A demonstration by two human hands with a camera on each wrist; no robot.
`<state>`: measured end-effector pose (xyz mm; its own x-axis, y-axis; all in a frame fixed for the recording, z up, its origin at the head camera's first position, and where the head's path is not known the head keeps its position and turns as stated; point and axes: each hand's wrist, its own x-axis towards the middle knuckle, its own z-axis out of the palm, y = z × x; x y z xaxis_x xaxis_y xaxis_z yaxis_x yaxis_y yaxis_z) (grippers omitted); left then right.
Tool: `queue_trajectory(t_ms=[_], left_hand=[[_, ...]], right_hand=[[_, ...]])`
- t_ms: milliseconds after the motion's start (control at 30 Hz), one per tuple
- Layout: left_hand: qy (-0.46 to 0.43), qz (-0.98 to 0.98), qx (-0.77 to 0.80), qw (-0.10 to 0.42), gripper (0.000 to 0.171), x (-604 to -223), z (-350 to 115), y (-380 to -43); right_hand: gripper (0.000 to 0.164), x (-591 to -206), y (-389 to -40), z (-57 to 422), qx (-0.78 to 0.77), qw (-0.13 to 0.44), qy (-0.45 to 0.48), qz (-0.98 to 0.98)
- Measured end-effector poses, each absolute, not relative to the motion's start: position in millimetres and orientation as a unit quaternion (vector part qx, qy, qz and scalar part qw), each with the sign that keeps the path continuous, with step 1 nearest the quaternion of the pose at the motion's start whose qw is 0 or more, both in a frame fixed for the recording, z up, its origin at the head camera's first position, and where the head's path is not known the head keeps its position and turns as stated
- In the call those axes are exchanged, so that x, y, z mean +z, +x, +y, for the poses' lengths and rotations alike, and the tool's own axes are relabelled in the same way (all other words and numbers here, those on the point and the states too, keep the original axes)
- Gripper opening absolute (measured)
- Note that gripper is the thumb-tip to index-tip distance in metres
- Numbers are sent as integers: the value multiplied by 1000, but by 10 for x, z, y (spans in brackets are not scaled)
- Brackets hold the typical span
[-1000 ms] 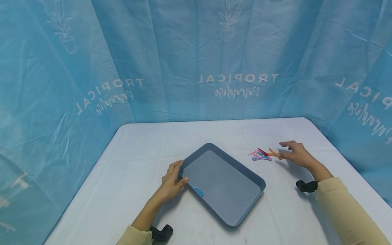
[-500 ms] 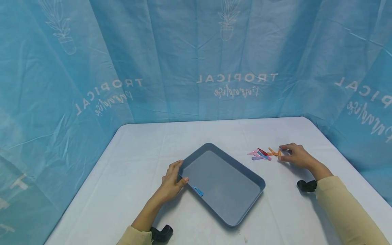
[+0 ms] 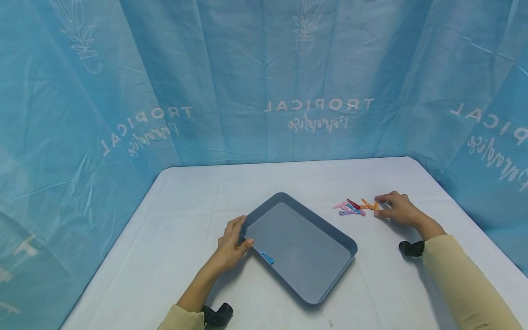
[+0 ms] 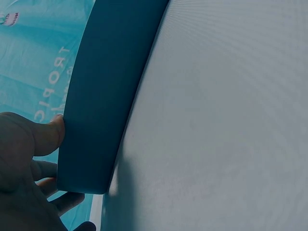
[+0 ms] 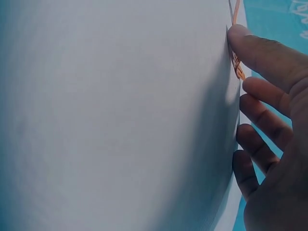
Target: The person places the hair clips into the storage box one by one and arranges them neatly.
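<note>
In the head view, my left hand (image 3: 232,247) holds the left corner of a grey-blue rectangular tray (image 3: 305,243), thumb on one side of the corner and fingers on the other. The left wrist view shows the thumb against the outer wall of the tray (image 4: 106,106). A blue hair clip (image 3: 266,257) lies inside, along the near-left wall. My right hand (image 3: 399,211) pinches an orange hair clip (image 3: 376,206) between thumb and index finger at the table. Other orange clips (image 3: 366,204) lie just left of it, beside a red clip (image 3: 353,204) and several pink, purple and blue ones.
A white cloth covers the table (image 3: 198,197). Blue printed curtains (image 3: 231,82) hang behind it and on both sides. Black wrist-worn devices (image 3: 218,315) sit on both wrists.
My right thumb and index finger have drawn closer together around the orange hair clip, which now stands more upright. The left hand and the tray have stayed in place.
</note>
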<state>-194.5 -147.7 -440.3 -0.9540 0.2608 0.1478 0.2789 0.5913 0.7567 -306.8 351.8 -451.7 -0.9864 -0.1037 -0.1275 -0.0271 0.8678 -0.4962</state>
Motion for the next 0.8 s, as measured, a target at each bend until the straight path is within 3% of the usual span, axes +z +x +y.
queue_trajectory(t_ms=[800], left_hand=[[-153,-892,-425,12,67,-4394,-1473,-1949]], right_hand=[[59,-4543,-3087,3516,-247,63,-26,966]])
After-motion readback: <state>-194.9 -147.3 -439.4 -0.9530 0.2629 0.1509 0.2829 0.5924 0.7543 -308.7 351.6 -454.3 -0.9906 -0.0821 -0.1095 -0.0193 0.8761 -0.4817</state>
